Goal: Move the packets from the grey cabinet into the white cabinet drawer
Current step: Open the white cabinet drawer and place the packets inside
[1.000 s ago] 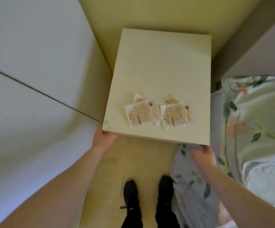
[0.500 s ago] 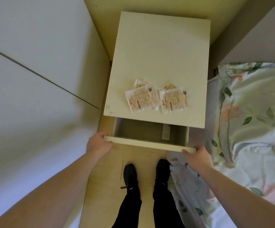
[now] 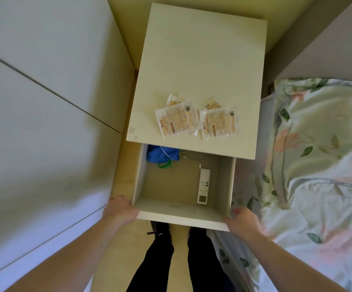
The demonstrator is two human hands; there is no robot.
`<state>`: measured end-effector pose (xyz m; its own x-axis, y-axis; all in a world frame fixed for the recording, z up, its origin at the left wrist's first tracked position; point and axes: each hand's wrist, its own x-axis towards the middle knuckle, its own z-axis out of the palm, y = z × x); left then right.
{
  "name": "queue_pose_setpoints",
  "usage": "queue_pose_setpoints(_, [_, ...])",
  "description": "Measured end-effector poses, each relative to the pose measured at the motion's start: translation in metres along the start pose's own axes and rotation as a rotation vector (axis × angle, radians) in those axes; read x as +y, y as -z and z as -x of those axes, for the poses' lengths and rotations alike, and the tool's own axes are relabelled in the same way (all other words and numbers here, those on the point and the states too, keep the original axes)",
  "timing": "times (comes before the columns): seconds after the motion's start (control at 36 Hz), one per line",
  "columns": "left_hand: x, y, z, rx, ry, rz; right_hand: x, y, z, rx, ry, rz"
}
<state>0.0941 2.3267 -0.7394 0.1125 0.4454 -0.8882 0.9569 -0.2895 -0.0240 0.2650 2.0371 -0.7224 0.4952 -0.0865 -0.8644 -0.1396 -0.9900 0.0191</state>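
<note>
Narrow gap between a plain wall and a bed [image 3: 322, 165] with a leafy floral cover, and the white cabinet [image 3: 202, 60] sits at the far end with its drawer [image 3: 183, 216] pulled out toward the feet; the left hand [image 3: 119, 210] has its grip curled round the drawer front's left corner and the right hand [image 3: 243, 223] grips the right corner, so neither holds a packet. The packets [image 3: 198, 121] lie in two small overlapping piles on the cabinet top, straight ahead of and above both hands, just past the open drawer; the left pile is closer to the left hand, the right pile to the right, so I'd guess each hand lifts off the front and reaches forward. Drawer already holds a remote [image 3: 203, 185], a white cable [image 3: 183, 184] and something blue [image 3: 162, 153] at the back.
</note>
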Motion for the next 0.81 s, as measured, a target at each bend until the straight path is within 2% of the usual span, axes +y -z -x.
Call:
queue_pose_setpoints(0.06, [0.001, 0.001, 0.001, -0.014, -0.002, -0.008, -0.012, 0.007, 0.004, 0.081, 0.074, -0.084])
queue_pose_setpoints(0.11, [0.008, 0.005, 0.005, 0.044, -0.035, 0.023, -0.028, 0.021, 0.008, 0.203, 0.173, -0.276])
queue_pose_setpoints(0.17, [0.023, 0.016, 0.014, 0.185, -0.122, 0.142, -0.048, 0.043, 0.012, 0.315, 0.260, -0.483])
queue_pose_setpoints(0.25, [0.059, 0.039, 0.024, 0.378, -0.309, 0.390, -0.076, 0.079, 0.012, 0.446, 0.364, -0.653])
queue_pose_setpoints(0.33, [0.101, 0.063, 0.027, 0.463, -0.501, 0.485, -0.096, 0.105, 0.001, 0.498, 0.396, -0.708])
queue_pose_setpoints(0.44, [0.147, 0.089, 0.020, 0.562, -0.619, 0.448, -0.116, 0.120, -0.018, 0.501, 0.371, -0.671])
queue_pose_setpoints(0.67, [0.182, 0.105, -0.005, 0.509, -0.520, 0.301, -0.131, 0.120, -0.047, 0.482, 0.246, -0.678])
queue_pose_setpoints(0.81, [0.181, 0.100, -0.015, 0.529, -0.496, 0.332, -0.128, 0.115, -0.056, 0.475, 0.233, -0.673])
